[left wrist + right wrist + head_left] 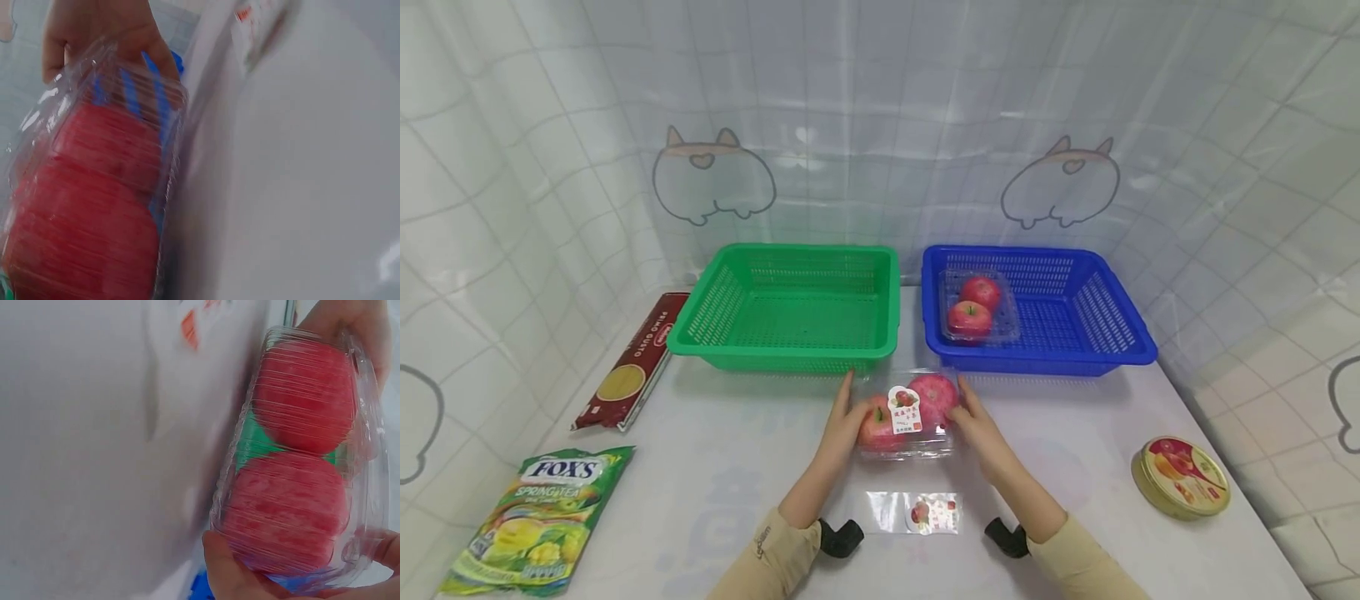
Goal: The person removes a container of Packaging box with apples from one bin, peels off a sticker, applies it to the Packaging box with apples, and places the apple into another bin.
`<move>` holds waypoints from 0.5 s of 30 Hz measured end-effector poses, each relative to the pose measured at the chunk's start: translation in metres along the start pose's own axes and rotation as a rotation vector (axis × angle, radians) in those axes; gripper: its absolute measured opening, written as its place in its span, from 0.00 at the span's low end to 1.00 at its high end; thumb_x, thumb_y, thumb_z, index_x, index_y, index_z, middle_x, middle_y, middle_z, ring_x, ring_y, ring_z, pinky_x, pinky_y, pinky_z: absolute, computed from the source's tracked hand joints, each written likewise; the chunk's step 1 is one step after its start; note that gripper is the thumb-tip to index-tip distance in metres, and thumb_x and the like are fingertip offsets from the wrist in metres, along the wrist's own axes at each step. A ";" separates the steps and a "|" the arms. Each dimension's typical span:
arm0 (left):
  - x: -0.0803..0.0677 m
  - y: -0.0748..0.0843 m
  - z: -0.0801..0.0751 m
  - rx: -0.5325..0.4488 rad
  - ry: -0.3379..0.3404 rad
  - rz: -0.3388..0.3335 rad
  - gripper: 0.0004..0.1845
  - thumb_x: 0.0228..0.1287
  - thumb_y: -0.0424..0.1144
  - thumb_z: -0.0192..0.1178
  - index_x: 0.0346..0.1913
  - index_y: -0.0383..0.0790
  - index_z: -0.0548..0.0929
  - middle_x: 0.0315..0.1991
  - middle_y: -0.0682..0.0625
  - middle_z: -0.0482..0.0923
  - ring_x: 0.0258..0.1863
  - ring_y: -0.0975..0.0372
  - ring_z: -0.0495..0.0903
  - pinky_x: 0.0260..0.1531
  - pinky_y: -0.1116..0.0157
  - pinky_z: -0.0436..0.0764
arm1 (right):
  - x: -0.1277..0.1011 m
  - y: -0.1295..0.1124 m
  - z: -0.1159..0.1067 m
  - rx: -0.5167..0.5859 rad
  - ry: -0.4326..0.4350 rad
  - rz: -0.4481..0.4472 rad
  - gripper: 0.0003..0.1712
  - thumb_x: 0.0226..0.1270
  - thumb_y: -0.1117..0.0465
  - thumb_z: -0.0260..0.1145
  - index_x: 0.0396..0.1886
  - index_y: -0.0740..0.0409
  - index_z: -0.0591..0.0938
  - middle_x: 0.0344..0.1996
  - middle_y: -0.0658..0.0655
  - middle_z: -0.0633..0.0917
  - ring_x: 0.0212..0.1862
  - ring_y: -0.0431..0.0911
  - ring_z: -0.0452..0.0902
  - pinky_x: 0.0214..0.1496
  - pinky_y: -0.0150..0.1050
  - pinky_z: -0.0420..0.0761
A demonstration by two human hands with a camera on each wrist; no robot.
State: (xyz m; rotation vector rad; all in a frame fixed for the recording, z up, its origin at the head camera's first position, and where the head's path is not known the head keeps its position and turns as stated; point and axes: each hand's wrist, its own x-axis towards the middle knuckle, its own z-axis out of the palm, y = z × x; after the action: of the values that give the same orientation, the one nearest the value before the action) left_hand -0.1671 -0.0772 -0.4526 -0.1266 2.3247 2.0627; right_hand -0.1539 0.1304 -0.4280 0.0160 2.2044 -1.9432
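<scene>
The apple pack (908,417) is clear, glossy plastic. Both baskets (790,304) (1060,308) are perforated plastic. The tin (1180,477) looks like shiny metal.

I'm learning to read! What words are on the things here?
"FOX'S" and "SPRING TEA": green candy bag.
"PRIMO GUSTO", tiny, likely: red pasta box.
Sticker on the apple box held by both hands: too small.
Tin: no readable words.

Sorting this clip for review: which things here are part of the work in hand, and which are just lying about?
In hand: apple pack, held by left hand and right hand; blue basket with another apple pack; green basket.

Lying about: spaghetti box, Fox's candy bag, round tin, label sheet.
</scene>
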 end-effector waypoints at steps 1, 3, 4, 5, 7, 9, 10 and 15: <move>-0.004 0.003 0.000 -0.010 0.004 -0.002 0.39 0.60 0.39 0.53 0.72 0.38 0.48 0.71 0.35 0.44 0.70 0.44 0.42 0.65 0.45 0.46 | -0.003 -0.001 0.000 -0.005 0.000 -0.004 0.39 0.65 0.65 0.50 0.72 0.63 0.46 0.70 0.70 0.48 0.71 0.61 0.41 0.68 0.58 0.48; -0.013 0.010 -0.001 -0.039 0.012 -0.018 0.39 0.61 0.38 0.52 0.72 0.40 0.47 0.71 0.36 0.43 0.70 0.43 0.41 0.65 0.44 0.46 | -0.010 -0.003 0.001 -0.013 0.000 0.000 0.38 0.66 0.63 0.50 0.73 0.60 0.47 0.70 0.69 0.49 0.70 0.62 0.43 0.66 0.59 0.52; -0.017 0.013 -0.001 -0.051 0.017 -0.025 0.38 0.61 0.38 0.51 0.73 0.40 0.47 0.71 0.36 0.43 0.70 0.43 0.41 0.64 0.43 0.46 | -0.013 -0.004 0.001 -0.019 0.000 0.004 0.38 0.66 0.62 0.50 0.73 0.58 0.47 0.70 0.68 0.50 0.70 0.62 0.44 0.65 0.60 0.54; -0.022 0.017 -0.002 -0.061 0.022 -0.033 0.38 0.61 0.38 0.51 0.73 0.41 0.47 0.72 0.36 0.43 0.70 0.43 0.41 0.64 0.42 0.46 | -0.016 -0.006 0.001 -0.027 0.001 0.008 0.38 0.66 0.62 0.51 0.73 0.57 0.48 0.70 0.68 0.50 0.70 0.62 0.45 0.64 0.61 0.56; -0.031 0.024 -0.002 -0.083 0.026 -0.047 0.38 0.62 0.38 0.50 0.73 0.44 0.47 0.72 0.38 0.42 0.70 0.43 0.40 0.64 0.41 0.46 | -0.021 -0.009 0.000 -0.039 0.003 0.016 0.38 0.66 0.60 0.51 0.73 0.55 0.49 0.70 0.67 0.51 0.70 0.63 0.45 0.62 0.64 0.57; -0.038 0.030 -0.004 -0.107 0.032 -0.043 0.38 0.61 0.38 0.51 0.73 0.46 0.46 0.72 0.39 0.40 0.70 0.44 0.39 0.63 0.41 0.46 | -0.025 -0.013 0.000 -0.036 -0.003 0.017 0.38 0.66 0.59 0.51 0.73 0.53 0.49 0.70 0.66 0.51 0.70 0.64 0.44 0.60 0.66 0.57; -0.041 0.032 -0.004 -0.115 0.036 -0.039 0.39 0.61 0.38 0.51 0.73 0.47 0.46 0.73 0.39 0.40 0.70 0.45 0.39 0.63 0.41 0.46 | -0.027 -0.015 0.000 -0.036 -0.005 0.013 0.38 0.66 0.59 0.52 0.73 0.53 0.50 0.71 0.65 0.52 0.70 0.64 0.42 0.60 0.67 0.57; -0.049 0.043 -0.009 -0.139 0.034 -0.015 0.39 0.61 0.37 0.51 0.73 0.50 0.47 0.73 0.42 0.38 0.71 0.47 0.39 0.64 0.42 0.47 | -0.030 -0.028 -0.002 -0.012 -0.014 0.007 0.37 0.66 0.59 0.52 0.73 0.50 0.52 0.71 0.64 0.53 0.69 0.64 0.45 0.55 0.67 0.63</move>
State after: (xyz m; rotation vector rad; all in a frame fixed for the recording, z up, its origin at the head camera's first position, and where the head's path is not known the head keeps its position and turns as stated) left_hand -0.1214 -0.0786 -0.4048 -0.1829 2.1902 2.2310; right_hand -0.1286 0.1326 -0.3960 0.0081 2.2039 -1.9210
